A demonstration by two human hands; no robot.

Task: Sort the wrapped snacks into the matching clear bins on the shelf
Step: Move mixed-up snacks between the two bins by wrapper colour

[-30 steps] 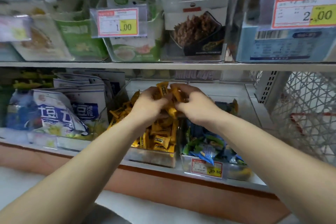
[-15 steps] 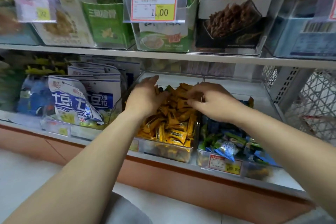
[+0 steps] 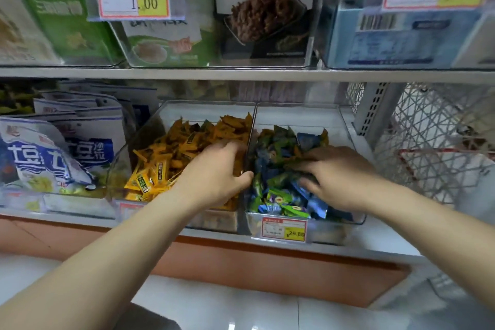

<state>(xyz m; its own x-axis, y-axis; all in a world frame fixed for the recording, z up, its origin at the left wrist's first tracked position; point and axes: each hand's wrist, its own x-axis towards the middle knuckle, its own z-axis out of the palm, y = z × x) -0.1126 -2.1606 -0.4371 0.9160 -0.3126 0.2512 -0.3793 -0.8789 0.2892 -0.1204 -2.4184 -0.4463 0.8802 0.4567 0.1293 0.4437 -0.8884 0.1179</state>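
Note:
Two clear bins stand side by side on the lower shelf. The left bin point(image 3: 139, 139) holds yellow wrapped snacks point(image 3: 166, 158). The right bin point(image 3: 345, 126) holds blue and green wrapped snacks point(image 3: 278, 142), with a few yellow ones at its back. My left hand point(image 3: 214, 171) lies on the yellow snacks at that bin's right side, its thumb at the wall between the bins; nothing shows in its fingers. My right hand point(image 3: 340, 171) lies palm down on the blue and green snacks, fingers spread and pointing left among them.
A price tag point(image 3: 284, 229) hangs on the right bin's front. Blue-and-white bags point(image 3: 56, 158) fill the space left of the bins. An upper shelf point(image 3: 241, 72) with more clear bins hangs just above. A wire basket point(image 3: 439, 142) stands at the right.
Both hands have left the middle of the yellow pile. My right hand moved right into the blue and green bin; my left hand shifted to the yellow bin's right side.

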